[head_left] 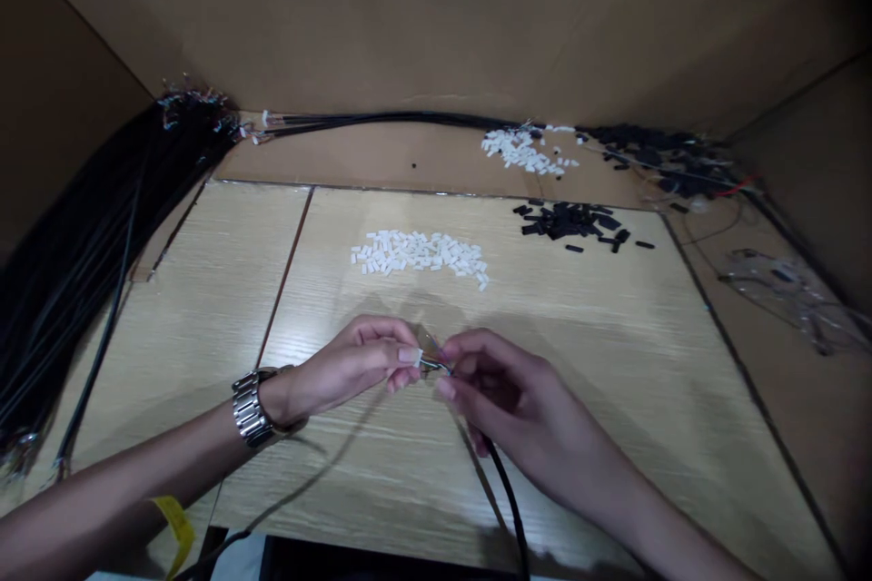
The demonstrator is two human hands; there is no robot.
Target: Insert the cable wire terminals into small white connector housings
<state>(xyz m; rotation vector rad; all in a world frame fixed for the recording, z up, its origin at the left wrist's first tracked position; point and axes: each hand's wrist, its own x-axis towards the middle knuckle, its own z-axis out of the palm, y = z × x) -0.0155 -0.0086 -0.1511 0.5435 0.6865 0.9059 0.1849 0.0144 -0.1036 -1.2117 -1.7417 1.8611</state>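
My left hand, with a metal watch on its wrist, pinches a small white connector between thumb and fingers. Thin coloured wires run from the connector across to my right hand. The fingers of that hand close on the wires near the end of a black cable, which hangs down past the table's front edge. Both hands are above the table, close together. Just beyond them lies a pile of white connectors. How the wires sit inside the connector is too small to tell.
A thick bundle of black cables lies at the left. Black pieces are scattered right of the white pile. More white connectors and black parts lie along the back. Cardboard walls enclose the table; a clear plastic bag rests at the right.
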